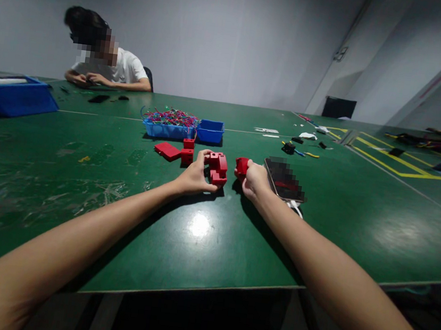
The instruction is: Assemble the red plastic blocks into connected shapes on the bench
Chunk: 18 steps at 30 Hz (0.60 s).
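The left hand (pixel 194 177) is wrapped around a red block (pixel 218 169) on the table (pixel 194 247). The right hand (pixel 255 180) is closed on a red piece (pixel 241 165). Both look hard and light, best held by the flat sides. Farther back sit more red blocks (pixel 174 152) and blue bins (pixel 185 128).

Pretty dim room, overhead light throws a glare spot on your table (pixel 199 225), arms cast soft shadows, and the edges bend fisheye-style.
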{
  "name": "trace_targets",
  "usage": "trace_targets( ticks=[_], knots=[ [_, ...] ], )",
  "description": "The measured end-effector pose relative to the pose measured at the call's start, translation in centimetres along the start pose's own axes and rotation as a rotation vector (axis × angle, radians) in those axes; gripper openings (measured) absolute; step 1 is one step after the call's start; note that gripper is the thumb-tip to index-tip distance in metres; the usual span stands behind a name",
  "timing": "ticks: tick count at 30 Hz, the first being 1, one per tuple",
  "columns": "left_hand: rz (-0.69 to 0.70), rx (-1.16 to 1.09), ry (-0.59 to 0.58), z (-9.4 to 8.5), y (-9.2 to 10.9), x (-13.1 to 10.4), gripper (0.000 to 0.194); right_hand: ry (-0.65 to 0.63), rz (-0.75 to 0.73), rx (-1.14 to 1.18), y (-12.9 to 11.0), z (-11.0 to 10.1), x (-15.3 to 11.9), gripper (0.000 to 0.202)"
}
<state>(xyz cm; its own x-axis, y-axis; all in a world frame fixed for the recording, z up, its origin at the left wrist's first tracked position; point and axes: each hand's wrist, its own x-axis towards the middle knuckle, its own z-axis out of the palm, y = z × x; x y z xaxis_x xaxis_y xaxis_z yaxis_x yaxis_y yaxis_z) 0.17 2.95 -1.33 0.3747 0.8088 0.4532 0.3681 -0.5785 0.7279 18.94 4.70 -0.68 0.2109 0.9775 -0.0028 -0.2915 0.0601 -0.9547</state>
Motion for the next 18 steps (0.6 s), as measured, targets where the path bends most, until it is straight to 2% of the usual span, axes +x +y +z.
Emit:
trace_targets(
  ticks=[2,6,11,18],
  knots=[
    [0.007,0.018,-0.002,0.0,0.1,0.0,0.090,0.137,0.124,0.048,-0.5,0.3,-0.5,0.014],
    [0.017,0.054,-0.017,0.0,0.3,-0.1,0.091,0.115,0.190,0.101,-1.4,1.3,-1.8,0.013],
    [0.035,0.063,-0.017,0.0,0.5,-0.1,0.091,0.148,0.252,0.198,-1.8,1.7,-2.2,0.018],
    [0.023,0.072,-0.035,0.0,0.6,-0.2,0.092,0.091,0.210,0.271,-2.0,1.5,-2.0,0.012]
  ],
)
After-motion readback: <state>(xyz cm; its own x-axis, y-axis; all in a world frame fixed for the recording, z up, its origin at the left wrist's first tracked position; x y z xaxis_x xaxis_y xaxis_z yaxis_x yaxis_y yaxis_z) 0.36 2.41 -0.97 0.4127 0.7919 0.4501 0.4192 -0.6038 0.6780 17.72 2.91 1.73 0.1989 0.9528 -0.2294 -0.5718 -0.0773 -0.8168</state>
